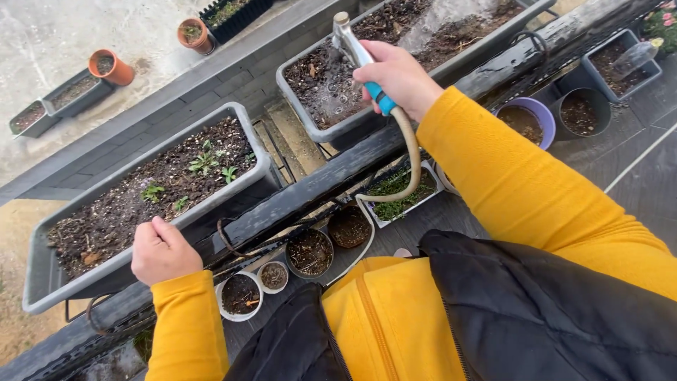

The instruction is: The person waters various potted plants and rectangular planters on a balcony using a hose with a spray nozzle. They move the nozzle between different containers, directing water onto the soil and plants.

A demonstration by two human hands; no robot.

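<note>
Water comes out of the hose nozzle [352, 42] at the top middle of the frame and falls on the dark soil of the right planter box [310, 116]. The right hand [395, 74] is wrapped tight around the nozzle, with the fingers closed on its handle, where a blue part shows just under the hand. The metal tip points up and away from the person.

The hose [412, 159] hangs down from the hand in a loose curve near the middle of the frame, then runs down toward the small round pots [310, 252] on the floor. It looks soft and bendy, so it probably follows the hand easily, but it may drag a little because it is full of water. The nozzle looks hard and is likely wet and a bit slippery. The best place to hold it seems to be the handle, just where the hand is now, not the thin metal tip.

The left hand [163, 250] is at the lower left of the frame. It is curled almost into a fist and rests on the near edge of the left planter box [42, 282], which holds soil and a few small green plants [204, 164]. It holds nothing else. That box looks full and heavy, so it would be hard to lift with one hand.

Both boxes hang on the dark railing [331, 180] that crosses the frame. Orange pots [113, 68] stand far below at the upper left.
</note>
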